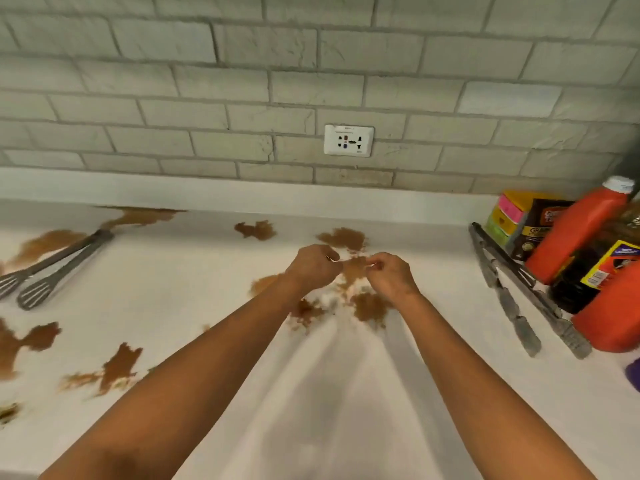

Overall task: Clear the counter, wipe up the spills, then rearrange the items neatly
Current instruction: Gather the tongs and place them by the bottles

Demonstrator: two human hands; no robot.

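Brown sticky spills [353,271] are still spread over the white counter [346,393], while something tiny and unclear is pinched between the left hand [313,266] and right hand [389,277].

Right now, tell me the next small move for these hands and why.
Probably spread out the thin white thing, hard to identify, that the left hand and right hand pinch between them, and press it onto the brown spill directly beneath. Brown patches still cover the counter, and the tongs still lie among them.
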